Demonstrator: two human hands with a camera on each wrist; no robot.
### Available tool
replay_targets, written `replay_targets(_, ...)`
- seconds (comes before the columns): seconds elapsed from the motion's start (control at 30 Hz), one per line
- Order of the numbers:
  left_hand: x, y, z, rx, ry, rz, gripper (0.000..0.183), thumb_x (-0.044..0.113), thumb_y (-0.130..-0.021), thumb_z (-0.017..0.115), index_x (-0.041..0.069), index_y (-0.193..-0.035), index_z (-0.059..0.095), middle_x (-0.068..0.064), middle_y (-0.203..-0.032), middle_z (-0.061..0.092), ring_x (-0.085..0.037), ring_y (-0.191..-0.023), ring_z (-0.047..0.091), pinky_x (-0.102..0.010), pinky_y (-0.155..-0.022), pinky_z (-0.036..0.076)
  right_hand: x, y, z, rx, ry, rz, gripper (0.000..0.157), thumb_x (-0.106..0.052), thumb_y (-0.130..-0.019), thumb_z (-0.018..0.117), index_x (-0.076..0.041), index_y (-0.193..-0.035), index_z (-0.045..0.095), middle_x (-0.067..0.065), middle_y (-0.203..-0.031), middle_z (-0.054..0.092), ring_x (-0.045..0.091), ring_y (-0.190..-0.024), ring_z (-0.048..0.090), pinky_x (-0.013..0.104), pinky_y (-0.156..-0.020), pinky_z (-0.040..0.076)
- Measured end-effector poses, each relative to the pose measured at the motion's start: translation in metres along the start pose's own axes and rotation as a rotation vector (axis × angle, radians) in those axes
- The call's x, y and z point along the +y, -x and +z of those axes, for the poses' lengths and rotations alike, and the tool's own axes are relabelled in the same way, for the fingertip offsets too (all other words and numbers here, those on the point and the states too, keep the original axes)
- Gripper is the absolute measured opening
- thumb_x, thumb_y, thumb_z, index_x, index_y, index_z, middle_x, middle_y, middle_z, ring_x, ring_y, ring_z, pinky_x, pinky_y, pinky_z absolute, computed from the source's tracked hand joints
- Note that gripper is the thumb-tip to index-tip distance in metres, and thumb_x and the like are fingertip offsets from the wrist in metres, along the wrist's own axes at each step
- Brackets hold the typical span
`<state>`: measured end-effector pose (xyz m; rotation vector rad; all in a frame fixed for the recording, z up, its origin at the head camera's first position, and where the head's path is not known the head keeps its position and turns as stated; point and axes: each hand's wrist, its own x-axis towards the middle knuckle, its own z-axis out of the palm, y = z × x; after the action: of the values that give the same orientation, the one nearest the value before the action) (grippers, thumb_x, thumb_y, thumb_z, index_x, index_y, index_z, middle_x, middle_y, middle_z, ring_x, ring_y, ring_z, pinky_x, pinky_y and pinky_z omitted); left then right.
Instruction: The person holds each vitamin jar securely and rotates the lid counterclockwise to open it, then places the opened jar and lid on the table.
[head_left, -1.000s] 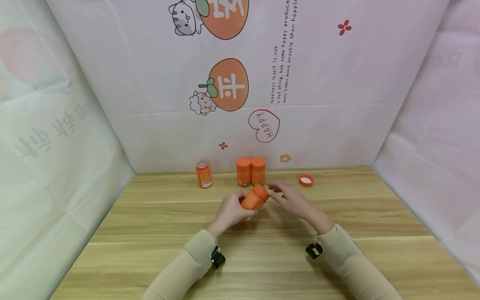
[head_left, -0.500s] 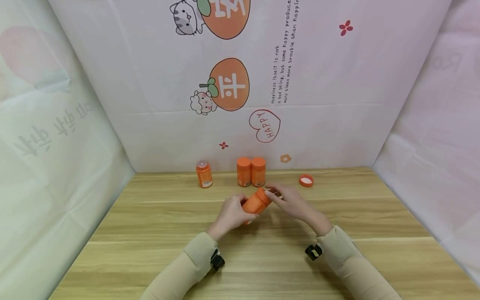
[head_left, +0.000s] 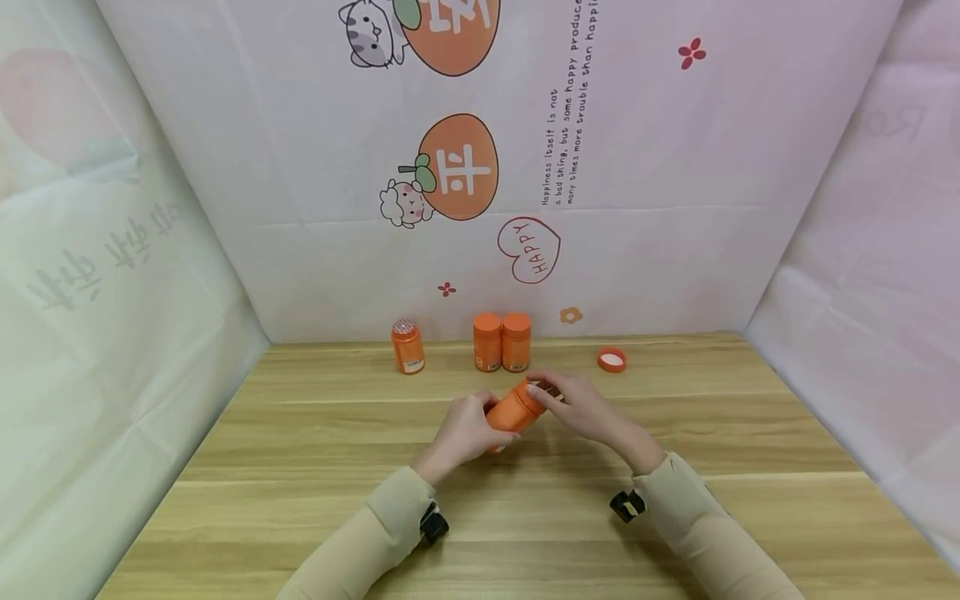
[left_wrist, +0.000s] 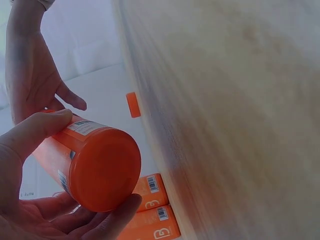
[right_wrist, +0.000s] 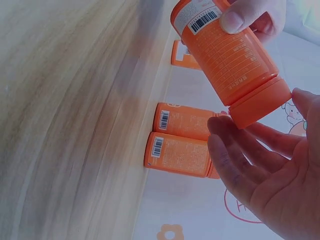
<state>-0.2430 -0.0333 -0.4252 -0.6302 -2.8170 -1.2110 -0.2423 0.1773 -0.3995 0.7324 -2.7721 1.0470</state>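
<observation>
My left hand (head_left: 465, 429) grips an orange plastic bottle (head_left: 512, 412) round its body, held tilted above the table with its capped end up and to the right. The left wrist view shows the round bottom (left_wrist: 107, 170) facing that camera, with the thumb over a barcode label. My right hand (head_left: 588, 408) is at the bottle's orange screw cap (right_wrist: 260, 102), thumb on one side and curled fingers at the other. Its palm is turned toward the cap in the right wrist view.
Two capped orange bottles, one left (head_left: 487, 343) and one right (head_left: 516, 343), stand together at the table's back. Farther left is a bottle with a silvery patterned top (head_left: 408, 348) and no cap. A loose orange cap (head_left: 612, 360) lies back right, white inside showing. White printed sheets (head_left: 637, 250) enclose the table.
The right hand's fingers have come onto the cap from beside it. The held bottle has shifted slightly right and toward the person; the standing bottles and loose cap stay put.
</observation>
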Motion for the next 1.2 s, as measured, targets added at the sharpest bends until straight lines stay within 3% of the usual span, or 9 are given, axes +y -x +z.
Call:
replay_targets(0.43, 0.0037, 0.0046, 0.0008, -0.003, 0.005, 0.006, 0.043, 0.032, -0.068, 0.083, 0.011, -0.100, 0.066, 0.002, -0.089, 0.067, -0.009, -0.075, 0.058, -0.027, -0.067, 0.049, 0.0026, 0.0008, 0.0045, -0.025, -0.008, 0.015, 0.047, -0.045, -0.097, 0.048, -0.010, -0.126, 0.058, 0.003, -0.106, 0.067, 0.014, -0.089, 0.062, 0.030, -0.075, 0.051)
replay_targets(0.7, 0.0053, 0.0067, 0.0007, 0.000, 0.008, 0.024, 0.041, 0.031, -0.068, 0.083, 0.011, -0.100, 0.067, 0.002, -0.089, 0.067, -0.009, -0.074, 0.057, -0.025, -0.065, 0.048, 0.0042, 0.0008, 0.0070, -0.039, -0.071, 0.045, 0.041, -0.046, -0.094, 0.051, -0.013, -0.117, 0.061, 0.001, -0.098, 0.066, 0.012, -0.079, 0.060, 0.024, -0.062, 0.052)
replay_targets(1.2, 0.0060, 0.0072, 0.0012, 0.011, -0.014, 0.049, 0.046, 0.032, -0.068, 0.083, 0.012, -0.107, 0.069, 0.002, -0.094, 0.069, -0.009, -0.077, 0.058, -0.026, -0.068, 0.047, 0.0033, 0.0008, 0.0062, -0.055, -0.112, 0.070, 0.032, -0.042, -0.094, 0.054, -0.013, -0.107, 0.061, 0.000, -0.087, 0.063, 0.012, -0.069, 0.058, 0.026, -0.057, 0.052)
